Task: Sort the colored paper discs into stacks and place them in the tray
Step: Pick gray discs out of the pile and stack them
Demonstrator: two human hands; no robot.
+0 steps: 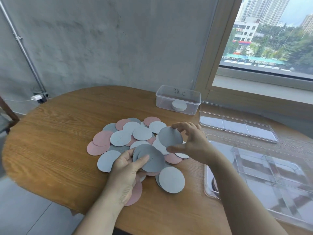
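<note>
Fingers [182,125] of the right hand [193,141] pinch one dark grey round paper disc [170,136]; the left hand [125,168] grips a grey disc stack [150,160] over the scattered pile [142,134] on the wooden bench [59,133].

Loose pile of discs [121,138] spread flat in front of you, with pink, pale and grey ones overlapping. You've got one grey disc [170,136] tilted up over the pile, pinched at its edges in your right hand [191,141]. A fanned grey stack [152,160] sits in your left hand [125,168], thumb on top. The clear divided tray [279,175] lies flat to your right, just beside the pile.
</note>
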